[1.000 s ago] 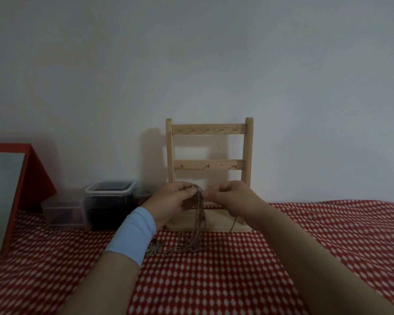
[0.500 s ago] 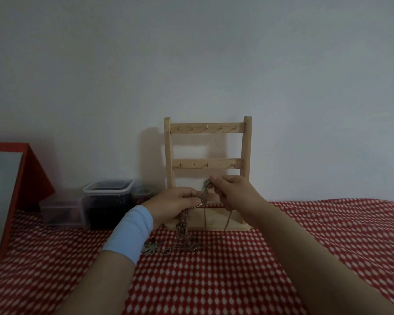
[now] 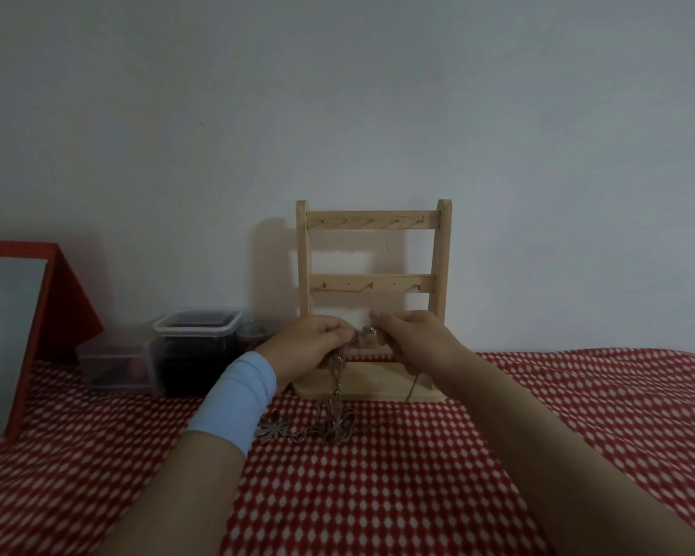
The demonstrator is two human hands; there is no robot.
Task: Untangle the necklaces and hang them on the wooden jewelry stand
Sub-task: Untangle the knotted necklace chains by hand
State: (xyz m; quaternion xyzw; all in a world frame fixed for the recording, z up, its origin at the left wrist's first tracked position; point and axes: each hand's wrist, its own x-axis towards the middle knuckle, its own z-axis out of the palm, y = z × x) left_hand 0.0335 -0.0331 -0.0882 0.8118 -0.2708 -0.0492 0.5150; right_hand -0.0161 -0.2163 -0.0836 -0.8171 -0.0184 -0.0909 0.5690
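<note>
Necklaces point(image 3: 335, 381): tangled bundle of chains at centre frame, upper end held between both hands, lower end trailing onto the red patterned cloth point(image 3: 378, 499).
Flower pendant point(image 3: 272, 429): lies on the cloth at lower left of the bundle.
Left hand point(image 3: 314, 343): fingers curled round the chains.
Right hand point(image 3: 415, 338): fingertips pinch the top knot, possibly a clasp.
Wooden jewelry stand point(image 3: 372, 224): upright, directly behind the hands.
Plastic containers point(image 3: 195, 347) and red-framed mirror point(image 3: 13, 335): at left of frame.

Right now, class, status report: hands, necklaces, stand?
Tangled necklaces pinched by left hand and right hand; tails on checked cloth. Wooden stand: nothing hung yet. Plastic boxes left, not obstructing.
</note>
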